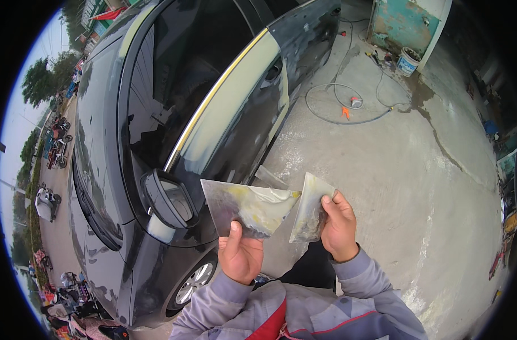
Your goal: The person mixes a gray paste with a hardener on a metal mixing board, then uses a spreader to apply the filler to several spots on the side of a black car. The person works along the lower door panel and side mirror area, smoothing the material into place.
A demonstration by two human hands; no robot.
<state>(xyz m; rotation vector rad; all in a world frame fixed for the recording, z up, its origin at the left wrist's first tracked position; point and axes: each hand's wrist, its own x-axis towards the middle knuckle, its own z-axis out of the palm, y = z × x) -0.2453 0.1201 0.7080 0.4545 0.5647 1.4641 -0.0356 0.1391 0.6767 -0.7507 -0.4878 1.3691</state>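
Note:
My left hand (240, 255) grips a flat, stained putty board (236, 207) by its near edge, thumb on top. A smear of pale cream putty (270, 195) lies along the board's far edge. Between the thumb and fingers of my right hand (340, 226) is a flat, translucent putty spreader (310, 207), tilted and smudged grey. Its left edge is close to the board's right corner; I cannot tell whether they touch. Beyond them stands a dark grey car (173, 277), its door (230, 122) coated with patches of pale filler.
The wing mirror (170, 198) juts out left of the board. On the concrete floor (377, 164) to the right lies a looped hose (340, 85) with an orange-ended tool (346, 112). A bucket (408, 61) stands by a peeling green panel (403, 25). Parked motorbikes (58, 144) line the far left.

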